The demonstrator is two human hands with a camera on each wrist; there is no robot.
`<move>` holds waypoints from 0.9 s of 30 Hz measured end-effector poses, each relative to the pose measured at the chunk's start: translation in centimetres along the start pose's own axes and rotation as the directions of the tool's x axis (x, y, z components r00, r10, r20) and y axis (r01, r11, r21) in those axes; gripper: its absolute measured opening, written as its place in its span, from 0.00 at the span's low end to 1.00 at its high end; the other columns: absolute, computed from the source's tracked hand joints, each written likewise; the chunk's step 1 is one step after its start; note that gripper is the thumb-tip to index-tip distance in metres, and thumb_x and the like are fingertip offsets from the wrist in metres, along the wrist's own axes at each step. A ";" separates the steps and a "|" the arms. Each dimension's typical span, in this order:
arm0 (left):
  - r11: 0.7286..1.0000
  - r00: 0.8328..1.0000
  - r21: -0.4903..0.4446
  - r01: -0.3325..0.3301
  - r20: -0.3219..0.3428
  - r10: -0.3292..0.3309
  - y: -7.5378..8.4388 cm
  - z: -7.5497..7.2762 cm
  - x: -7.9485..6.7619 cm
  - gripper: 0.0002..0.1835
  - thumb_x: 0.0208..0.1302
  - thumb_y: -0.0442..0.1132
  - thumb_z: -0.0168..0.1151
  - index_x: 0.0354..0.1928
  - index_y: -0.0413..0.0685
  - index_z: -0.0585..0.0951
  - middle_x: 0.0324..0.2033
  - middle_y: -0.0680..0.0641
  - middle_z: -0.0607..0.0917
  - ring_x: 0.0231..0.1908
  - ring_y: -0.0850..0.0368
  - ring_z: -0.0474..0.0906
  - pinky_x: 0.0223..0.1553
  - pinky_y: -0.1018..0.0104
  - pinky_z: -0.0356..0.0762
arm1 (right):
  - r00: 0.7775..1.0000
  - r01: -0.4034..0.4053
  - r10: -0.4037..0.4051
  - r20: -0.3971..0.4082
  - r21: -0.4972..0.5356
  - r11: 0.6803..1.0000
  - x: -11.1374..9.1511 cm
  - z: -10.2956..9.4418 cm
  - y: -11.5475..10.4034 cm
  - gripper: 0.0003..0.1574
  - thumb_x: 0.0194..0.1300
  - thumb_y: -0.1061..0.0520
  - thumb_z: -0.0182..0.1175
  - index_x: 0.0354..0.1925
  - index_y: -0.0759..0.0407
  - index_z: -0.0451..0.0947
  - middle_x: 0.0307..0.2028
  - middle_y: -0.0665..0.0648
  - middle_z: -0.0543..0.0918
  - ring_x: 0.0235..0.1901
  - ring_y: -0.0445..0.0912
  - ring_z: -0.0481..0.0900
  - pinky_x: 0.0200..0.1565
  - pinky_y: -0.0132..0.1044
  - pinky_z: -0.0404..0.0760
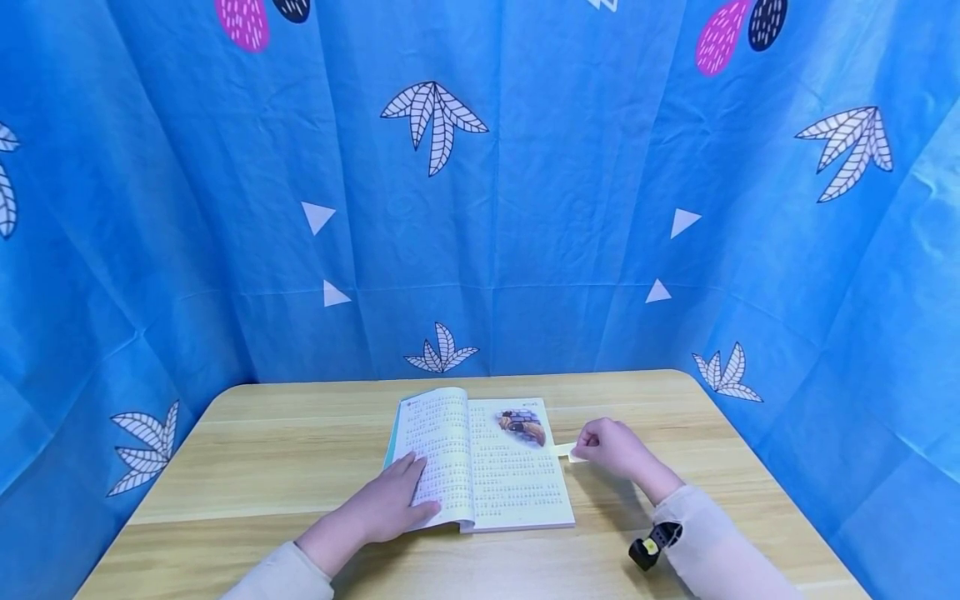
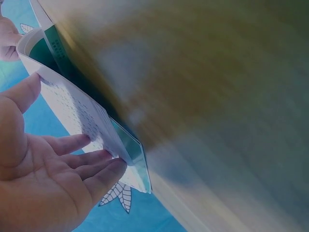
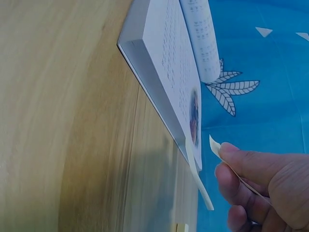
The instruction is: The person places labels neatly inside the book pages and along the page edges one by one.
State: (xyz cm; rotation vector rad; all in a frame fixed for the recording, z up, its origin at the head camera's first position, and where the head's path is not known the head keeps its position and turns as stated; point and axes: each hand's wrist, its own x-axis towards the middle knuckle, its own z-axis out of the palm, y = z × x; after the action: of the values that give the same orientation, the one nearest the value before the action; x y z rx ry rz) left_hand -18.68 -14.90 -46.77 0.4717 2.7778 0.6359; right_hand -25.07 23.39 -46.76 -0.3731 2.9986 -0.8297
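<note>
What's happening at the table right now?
A person has a book lying open on the table. The left hand rests on the left page, fingers spread. The right hand, beside the book's right edge, pinches a pale strip between thumb and finger. A second pale strip sticks out from the right page's edge, apart from the one in the fingers.

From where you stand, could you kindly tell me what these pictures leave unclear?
Head view: the open, white-paged paper book has printed text too small to read.
Left wrist view: the bare right hand is cut off by the left edge.
Right wrist view: fingers hide part of the thin cream paper strip; the bottom edge cuts off a small pale-yellow piece.
</note>
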 end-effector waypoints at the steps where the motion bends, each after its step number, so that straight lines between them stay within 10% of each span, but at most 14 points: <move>1: 1.000 1.000 -0.001 0.002 0.001 -0.002 0.0 0.0 0.0 0.44 0.68 0.61 0.60 0.73 0.34 0.64 0.73 0.31 0.61 0.73 0.34 0.55 0.70 0.39 0.58 | 1.000 0.002 -0.002 0.001 0.000 1.000 0.0 0.0 -0.1 0.12 0.60 0.57 0.71 0.23 0.50 0.79 0.21 0.44 0.78 0.23 0.41 0.74 0.32 0.39 0.76; 27: 1.000 1.000 0.004 -0.008 -0.019 0.008 0.1 0.1 0.0 0.44 0.67 0.59 0.62 0.72 0.32 0.65 0.72 0.30 0.62 0.72 0.33 0.57 0.70 0.39 0.59 | 0.993 0.066 -0.071 0.090 0.056 0.996 -0.5 0.8 -0.8 0.11 0.59 0.58 0.72 0.23 0.51 0.80 0.19 0.44 0.77 0.20 0.40 0.71 0.24 0.33 0.71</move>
State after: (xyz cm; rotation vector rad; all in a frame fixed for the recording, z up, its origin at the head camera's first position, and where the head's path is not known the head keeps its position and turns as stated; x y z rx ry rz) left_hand -18.61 -14.73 -46.80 0.4806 2.7964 0.6407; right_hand -24.31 22.38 -47.08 -0.5015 2.8877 -0.8705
